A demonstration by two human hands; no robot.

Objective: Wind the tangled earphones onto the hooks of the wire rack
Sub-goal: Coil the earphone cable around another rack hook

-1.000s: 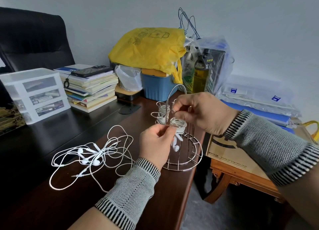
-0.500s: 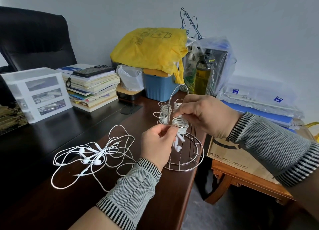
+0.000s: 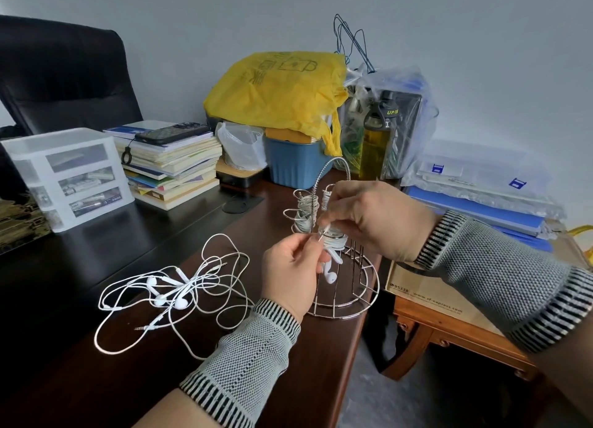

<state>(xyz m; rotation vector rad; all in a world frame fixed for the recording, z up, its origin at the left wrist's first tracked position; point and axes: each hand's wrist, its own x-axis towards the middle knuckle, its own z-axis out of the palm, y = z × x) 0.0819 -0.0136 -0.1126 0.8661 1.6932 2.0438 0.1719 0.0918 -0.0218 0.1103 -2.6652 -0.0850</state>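
Earphones (image 3: 333, 241) nearly wound on the wire rack (image 3: 345, 299), left hand (image 3: 290, 270) and right hand (image 3: 378, 219) both pinching the plug end — I'd tuck it snugly under a loop.

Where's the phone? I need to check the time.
In the head view, the phone lies on top of the stack of books at the far left of the desk, between the white drawer box and the yellow bag.

Round chrome wire rack (image 3: 345, 310): hooks partly hidden behind both hands.
Black leather chair (image 3: 61, 74): cut off at left edge.
Blue plastic bin (image 3: 293, 163): contents covered by yellow bag (image 3: 272, 90).
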